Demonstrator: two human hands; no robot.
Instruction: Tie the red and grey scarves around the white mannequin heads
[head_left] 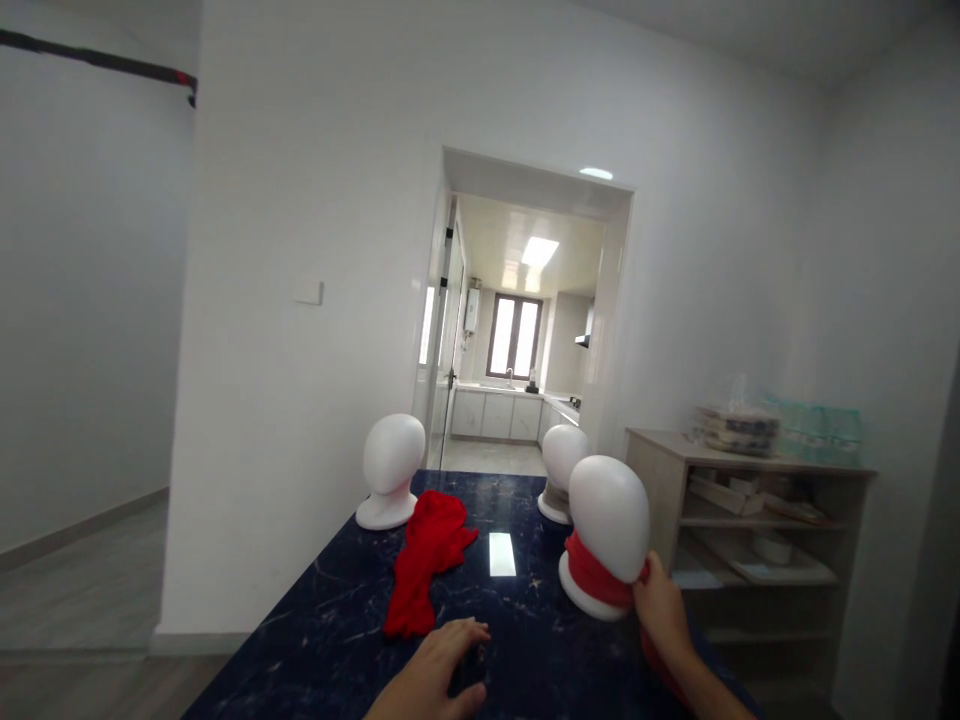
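At the right of the table, a white mannequin head (609, 512) stands tilted on its round base. A red scarf (598, 575) is wrapped around its neck, and part of it hangs down behind my right wrist. Fingers closed, my right hand (661, 605) grips the scarf at the neck's right side. Lower in the view, my left hand (446, 665) hovers over the tabletop, fingers apart and holding nothing. Nearest to it lies a crumpled bright red cloth (429, 560).
The dark blue marbled table (517, 650) carries another white mannequin head (394, 458) at far left and one more (564, 458) behind the wrapped head, with something greyish around its neck. A wooden shelf unit (660, 442) holding trays and packages stands right. Beyond the table, a doorway opens onto a kitchen.
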